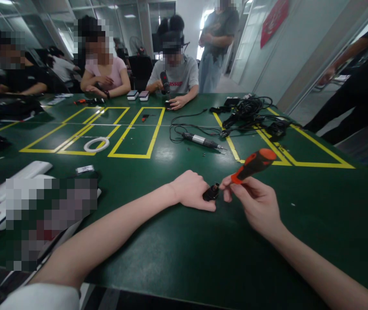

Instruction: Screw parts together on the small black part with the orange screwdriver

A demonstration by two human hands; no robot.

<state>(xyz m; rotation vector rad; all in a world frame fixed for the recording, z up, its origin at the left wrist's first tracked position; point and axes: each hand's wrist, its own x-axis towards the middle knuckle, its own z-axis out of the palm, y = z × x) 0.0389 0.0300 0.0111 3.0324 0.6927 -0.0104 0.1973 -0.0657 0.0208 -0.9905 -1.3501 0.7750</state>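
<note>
My left hand [193, 190] rests on the green table [177, 254] and pinches a small black part [210, 192] against the surface. My right hand [257, 202] grips a screwdriver with an orange and black handle [254, 164], its handle pointing up and to the right. The tip end is at the black part, hidden between my fingers. Both hands meet near the middle of the table's near half.
An electric screwdriver [199, 140] with a cable lies farther out, beside a tangle of black cables [250, 113]. A white ring [96, 144] lies inside yellow tape boxes. White items sit at the left edge. Several people sit or stand across and beside the table.
</note>
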